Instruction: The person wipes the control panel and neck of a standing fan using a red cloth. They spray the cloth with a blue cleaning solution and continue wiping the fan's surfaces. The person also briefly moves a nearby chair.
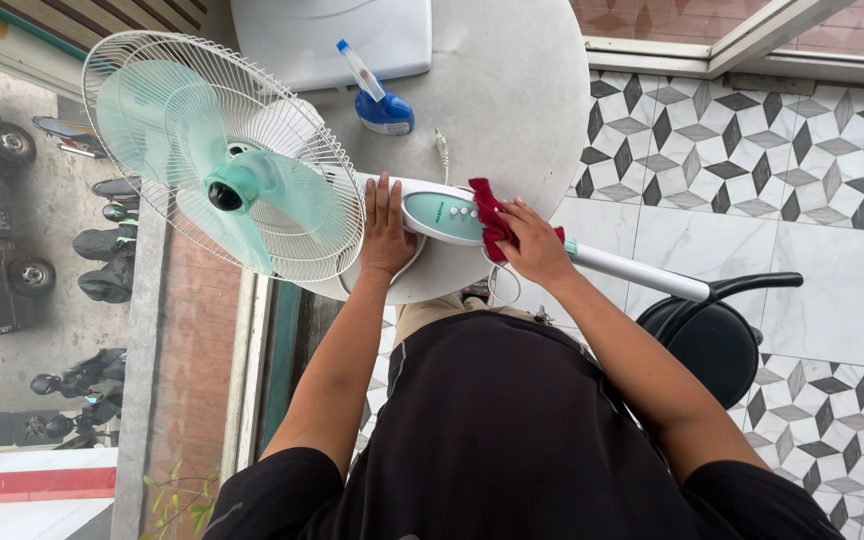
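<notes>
Wiping the fan's control panel (442, 215) goes best with short strokes: the right hand (532, 245) presses the red cloth (490, 218) there, the left hand (385, 235) lies flat and open, steadying the fan (222, 150) on the round desk (512, 90).

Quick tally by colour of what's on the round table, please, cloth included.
White and green: 1, the fan
Red: 1, the cloth
Blue: 1, the spray bottle
White: 1, the flat panel
Total: 4
</notes>
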